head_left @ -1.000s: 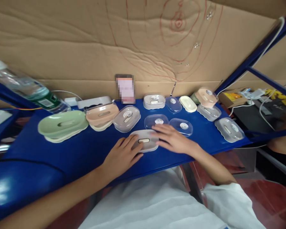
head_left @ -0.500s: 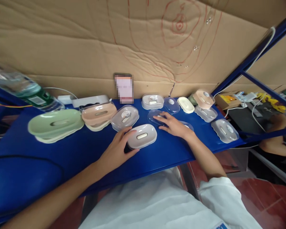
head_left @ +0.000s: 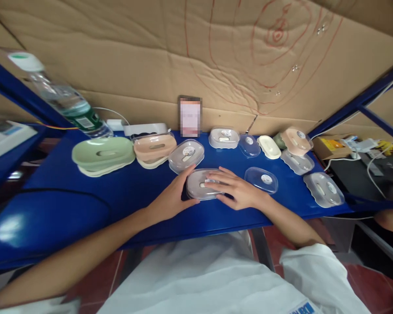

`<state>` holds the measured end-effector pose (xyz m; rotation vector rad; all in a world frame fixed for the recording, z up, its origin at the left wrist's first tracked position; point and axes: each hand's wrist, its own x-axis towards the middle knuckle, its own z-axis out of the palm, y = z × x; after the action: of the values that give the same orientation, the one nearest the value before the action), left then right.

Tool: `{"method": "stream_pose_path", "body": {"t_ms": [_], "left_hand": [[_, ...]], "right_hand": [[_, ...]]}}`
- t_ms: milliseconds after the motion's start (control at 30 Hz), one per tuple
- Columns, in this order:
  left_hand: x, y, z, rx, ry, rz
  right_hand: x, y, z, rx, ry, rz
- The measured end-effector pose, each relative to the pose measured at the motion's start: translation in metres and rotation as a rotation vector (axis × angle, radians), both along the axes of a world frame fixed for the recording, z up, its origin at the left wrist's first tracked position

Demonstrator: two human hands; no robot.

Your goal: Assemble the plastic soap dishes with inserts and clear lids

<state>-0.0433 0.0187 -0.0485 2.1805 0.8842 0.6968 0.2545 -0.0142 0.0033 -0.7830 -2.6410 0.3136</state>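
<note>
A grey oval soap box (head_left: 199, 185) with a clear lid over it lies on the blue table near its front edge. My left hand (head_left: 173, 194) grips its left end between thumb and fingers. Over the lid and the right end, my right hand (head_left: 237, 189) is laid, fingers on top and thumb at the front side. Just behind stands another grey soap box (head_left: 186, 156) with a labelled clear lid. A loose clear lid (head_left: 261, 179) lies right of my right hand.
Green (head_left: 103, 155) and peach dishes (head_left: 155, 148) stand left, with a tilted water bottle (head_left: 75, 107) behind. Along the back are a blurred-out upright panel (head_left: 190, 117), a lidded box (head_left: 224, 138) and a cream dish (head_left: 269, 147). More boxes (head_left: 323, 189) sit right.
My right hand has brought a clear lid from behind onto the grey box in my left hand. The view has shifted, so the table things appear farther right.
</note>
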Motion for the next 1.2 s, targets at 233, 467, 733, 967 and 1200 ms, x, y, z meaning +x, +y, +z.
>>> {"method": "stream_pose_path", "body": {"t_ms": [233, 467, 733, 967, 1200], "left_hand": [[0.001, -0.001, 0.006, 0.049, 0.039, -0.028], [0.004, -0.011, 0.008, 0.162, 0.121, 0.032], [0.005, -0.019, 0.018, 0.365, 0.187, 0.001], [0.006, -0.021, 0.011, 0.450, 0.187, -0.183], [0.008, -0.020, 0.011, 0.558, 0.251, -0.360]], "right_hand": [[-0.001, 0.005, -0.011, 0.100, -0.207, -0.051], [0.009, 0.010, -0.003, 0.088, -0.221, -0.116], [0.054, -0.013, 0.033, 0.176, -0.303, -0.775], [0.062, -0.063, 0.036, -0.153, -0.522, -0.903], [0.076, -0.002, 0.043, 0.016, -0.326, -0.725]]}}
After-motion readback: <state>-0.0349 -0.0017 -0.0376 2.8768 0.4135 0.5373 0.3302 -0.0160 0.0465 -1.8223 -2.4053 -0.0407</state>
